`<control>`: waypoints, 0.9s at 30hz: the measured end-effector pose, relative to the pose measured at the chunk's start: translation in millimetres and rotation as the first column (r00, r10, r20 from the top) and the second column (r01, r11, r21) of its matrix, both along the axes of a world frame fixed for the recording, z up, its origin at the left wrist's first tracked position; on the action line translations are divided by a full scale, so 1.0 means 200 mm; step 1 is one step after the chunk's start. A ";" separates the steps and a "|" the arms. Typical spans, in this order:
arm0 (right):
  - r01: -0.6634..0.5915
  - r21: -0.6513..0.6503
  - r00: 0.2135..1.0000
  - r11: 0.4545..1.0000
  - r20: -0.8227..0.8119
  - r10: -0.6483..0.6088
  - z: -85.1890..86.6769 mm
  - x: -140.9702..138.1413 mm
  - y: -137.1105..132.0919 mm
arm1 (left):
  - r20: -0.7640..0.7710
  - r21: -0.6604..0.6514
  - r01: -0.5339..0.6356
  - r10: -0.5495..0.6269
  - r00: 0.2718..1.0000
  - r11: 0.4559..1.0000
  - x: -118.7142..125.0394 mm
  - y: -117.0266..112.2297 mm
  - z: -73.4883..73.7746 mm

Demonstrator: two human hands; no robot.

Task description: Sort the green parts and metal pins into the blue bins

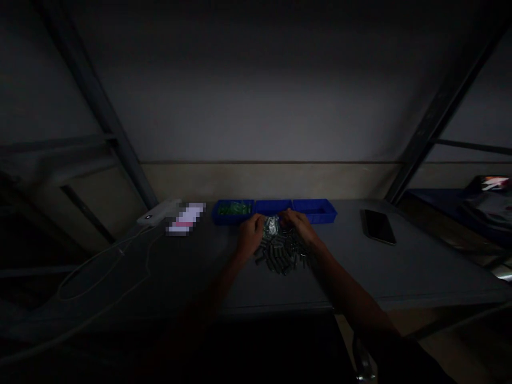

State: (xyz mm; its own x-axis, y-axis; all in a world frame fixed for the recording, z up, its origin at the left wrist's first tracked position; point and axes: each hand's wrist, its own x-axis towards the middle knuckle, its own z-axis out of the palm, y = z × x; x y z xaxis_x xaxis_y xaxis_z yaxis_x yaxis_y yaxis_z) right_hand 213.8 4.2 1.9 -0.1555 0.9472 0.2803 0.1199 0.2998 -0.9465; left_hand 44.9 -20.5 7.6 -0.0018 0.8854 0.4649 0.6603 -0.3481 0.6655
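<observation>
A heap of several small dark cylindrical parts (pixel 280 256) lies on the grey table (pixel 420 266) in dim light. At the far end of the heap sits a shiny crinkled clear bag (pixel 272 225). My left hand (pixel 250 234) is curled at the bag's left side, touching it. My right hand (pixel 298 224) is curled at the bag's right side, over the parts. Just behind both hands stands a row of three blue trays (pixel 316 210); the left tray holds green pieces (pixel 234 208). What the fingers grip is too dark to make out.
A dark phone (pixel 378 226) lies on the table to the right. A white device (pixel 154 214) with a trailing white cable (pixel 100 261) sits at the left, beside a blurred pink-and-white item (pixel 186 218). Dark shelf posts flank the table; a wall rises behind.
</observation>
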 end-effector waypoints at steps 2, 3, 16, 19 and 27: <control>-0.086 -0.033 0.996 0.996 0.000 0.086 -0.02 -0.05 -0.01 | 0.033 0.022 -0.034 0.034 0.999 0.999 -0.04 0.02 -0.01; -0.122 -0.044 0.992 0.992 0.021 0.123 -0.03 -0.07 -0.02 | 0.037 0.031 -0.043 0.042 0.998 0.999 -0.06 0.02 -0.01; 0.031 0.019 0.999 0.999 0.031 -0.031 -0.08 -0.10 -0.01 | 0.190 -0.002 0.127 -0.125 0.974 0.992 -0.04 0.02 -0.10; 0.060 0.035 0.998 0.998 0.025 -0.060 -0.10 -0.08 0.01 | 0.207 -0.019 0.178 -0.170 0.963 0.984 -0.02 0.04 -0.12; 0.070 0.065 0.994 0.995 0.079 -0.075 -0.09 -0.08 0.02 | 0.174 -0.065 0.099 -0.087 0.981 0.993 -0.04 0.07 -0.11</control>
